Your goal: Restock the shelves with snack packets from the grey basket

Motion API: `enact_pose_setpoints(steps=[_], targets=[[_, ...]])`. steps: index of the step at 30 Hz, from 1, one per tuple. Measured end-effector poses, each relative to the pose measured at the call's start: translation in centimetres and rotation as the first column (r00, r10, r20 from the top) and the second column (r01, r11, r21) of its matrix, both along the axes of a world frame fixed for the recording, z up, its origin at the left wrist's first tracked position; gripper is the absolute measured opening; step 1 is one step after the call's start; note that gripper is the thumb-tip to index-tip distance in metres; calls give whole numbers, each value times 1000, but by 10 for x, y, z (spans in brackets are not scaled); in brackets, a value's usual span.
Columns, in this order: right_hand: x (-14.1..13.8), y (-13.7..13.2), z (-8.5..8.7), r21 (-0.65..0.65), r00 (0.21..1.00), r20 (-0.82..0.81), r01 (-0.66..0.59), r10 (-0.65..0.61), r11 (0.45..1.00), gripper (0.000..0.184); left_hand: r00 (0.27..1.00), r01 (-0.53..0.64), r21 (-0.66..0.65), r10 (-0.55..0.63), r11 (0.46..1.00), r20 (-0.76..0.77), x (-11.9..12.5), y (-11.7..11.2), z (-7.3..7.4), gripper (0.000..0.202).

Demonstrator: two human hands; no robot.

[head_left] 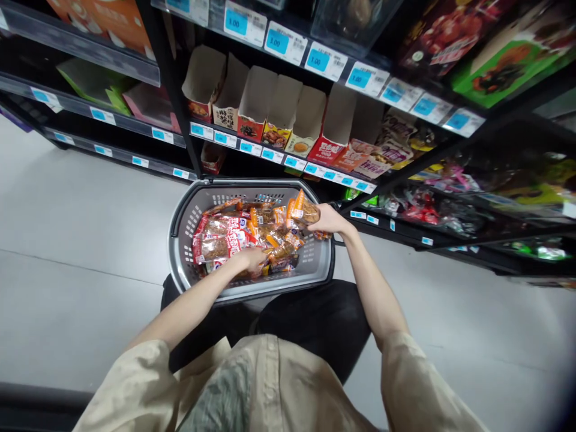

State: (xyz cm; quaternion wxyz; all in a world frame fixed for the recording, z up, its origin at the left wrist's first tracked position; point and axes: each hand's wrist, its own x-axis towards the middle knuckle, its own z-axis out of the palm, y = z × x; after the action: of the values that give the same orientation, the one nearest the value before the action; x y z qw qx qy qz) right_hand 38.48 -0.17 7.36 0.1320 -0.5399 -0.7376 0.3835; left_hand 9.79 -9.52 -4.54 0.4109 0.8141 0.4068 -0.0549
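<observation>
A grey plastic basket [189, 210] rests in front of my knees, filled with several orange and red snack packets [225, 237]. My right hand [328, 221] is shut on an orange snack packet [302, 210], held just above the basket's far right corner. My left hand [249, 259] reaches down into the pile and lies on the packets near the basket's front; whether its fingers grip one is hidden.
Black store shelves [175, 108] rise right behind the basket. Open cardboard display boxes [279, 111] stand in a row with blue price tags [318, 60] along the rails. Bagged snacks [423, 204] fill lower right shelves. Pale grey floor [76, 240] spreads left and right.
</observation>
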Motion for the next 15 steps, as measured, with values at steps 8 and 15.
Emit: enact_pose_setpoints(steps=[8, 15], targets=[[-20, -4, -7, -326, 949, -308, -168, 63, 930, 37, 811, -279, 199, 120, 940, 573, -20, 31, 56, 22], [-63, -16, -13, -271, 915, -241, -382, 322, 883, 31, 860, -206, 153, 105, 966, 500, -18, 25, 46, 32]])
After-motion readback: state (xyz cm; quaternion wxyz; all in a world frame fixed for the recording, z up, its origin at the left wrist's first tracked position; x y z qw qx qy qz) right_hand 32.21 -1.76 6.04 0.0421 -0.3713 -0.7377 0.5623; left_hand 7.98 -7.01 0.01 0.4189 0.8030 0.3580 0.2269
